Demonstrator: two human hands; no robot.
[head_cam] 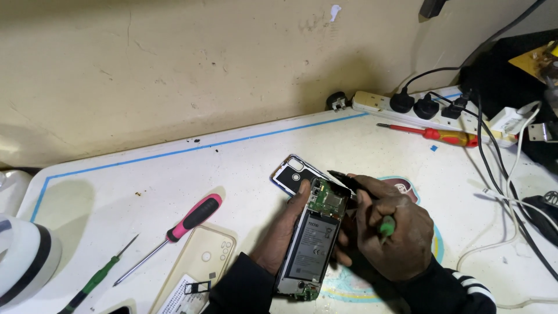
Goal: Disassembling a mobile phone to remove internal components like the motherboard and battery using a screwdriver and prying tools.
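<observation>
Two hands over white surface (372, 139): left hand (279, 235) grip closed around opened smartphone (311, 247), held just above surface, battery exposed. Right hand (392, 232) grip clamped on green-handled screwdriver (386, 225), black tweezers (344, 179) at phone's top. Pink screwdriver (189, 220) lies left.
</observation>
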